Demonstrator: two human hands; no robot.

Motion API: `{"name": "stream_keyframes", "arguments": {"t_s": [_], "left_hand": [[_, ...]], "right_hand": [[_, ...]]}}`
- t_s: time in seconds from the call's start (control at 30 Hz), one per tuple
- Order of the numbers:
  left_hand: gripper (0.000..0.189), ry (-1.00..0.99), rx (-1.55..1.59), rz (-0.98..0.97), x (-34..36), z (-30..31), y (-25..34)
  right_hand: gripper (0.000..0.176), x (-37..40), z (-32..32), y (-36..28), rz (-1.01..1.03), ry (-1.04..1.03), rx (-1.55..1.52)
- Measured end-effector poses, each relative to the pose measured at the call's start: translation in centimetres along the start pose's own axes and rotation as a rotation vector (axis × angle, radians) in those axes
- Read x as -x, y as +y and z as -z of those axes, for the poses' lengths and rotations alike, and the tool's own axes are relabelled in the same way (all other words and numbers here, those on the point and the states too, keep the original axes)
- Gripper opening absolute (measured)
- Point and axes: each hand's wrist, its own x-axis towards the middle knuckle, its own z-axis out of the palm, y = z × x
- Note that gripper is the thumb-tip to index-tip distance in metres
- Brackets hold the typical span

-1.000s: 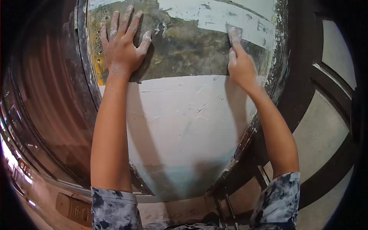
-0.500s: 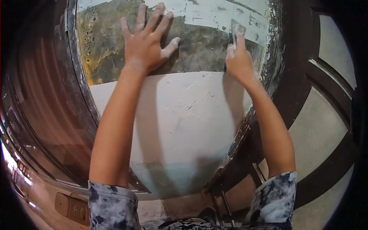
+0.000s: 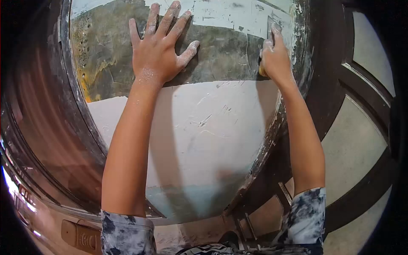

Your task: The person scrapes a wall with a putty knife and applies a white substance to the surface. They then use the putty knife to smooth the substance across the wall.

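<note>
My left hand lies on a mottled dark grey-green patch of wall, its fingers spread and dusted with white powder. At the right side of that patch, my right hand is closed around a scraper. Its yellowish handle shows below the fist, and its thin blade points up over the pale peeling paint. White dust also covers the right thumb and finger. Below both hands is a white layer with scratches and a ragged upper edge.
A worn, paint-flecked dark frame borders the wall on the right, beside a dark panelled door. On the left stand another dark frame and reddish-brown fabric or panelling. A brown plastic object sits at lower left.
My right hand has shifted right with the scraper, and its yellowish handle has come into sight. The left hand stays spread on the wall. The view has shifted slightly.
</note>
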Motion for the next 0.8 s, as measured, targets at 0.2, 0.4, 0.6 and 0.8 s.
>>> {"name": "stream_keyframes", "arguments": {"t_s": [0.2,0.4,0.6,0.8], "left_hand": [[0.065,-0.014,-0.001,0.012,0.0,0.4,0.2],[0.065,0.007,0.026,0.001,-0.1,0.3,0.2],[0.065,-0.008,0.017,0.014,-0.1,0.5,0.2],[0.065,-0.001,0.033,0.028,0.0,0.5,0.3]], "right_hand": [[0.055,0.8,-0.6,-1.0,0.117,0.027,0.062],[0.058,1.2,-0.4,-3.5,0.065,-0.071,0.092],[0.06,-2.8,0.0,-1.8,0.142,0.114,-0.004],[0.063,1.3,-1.0,-4.2,0.23,-0.032,0.071]]}}
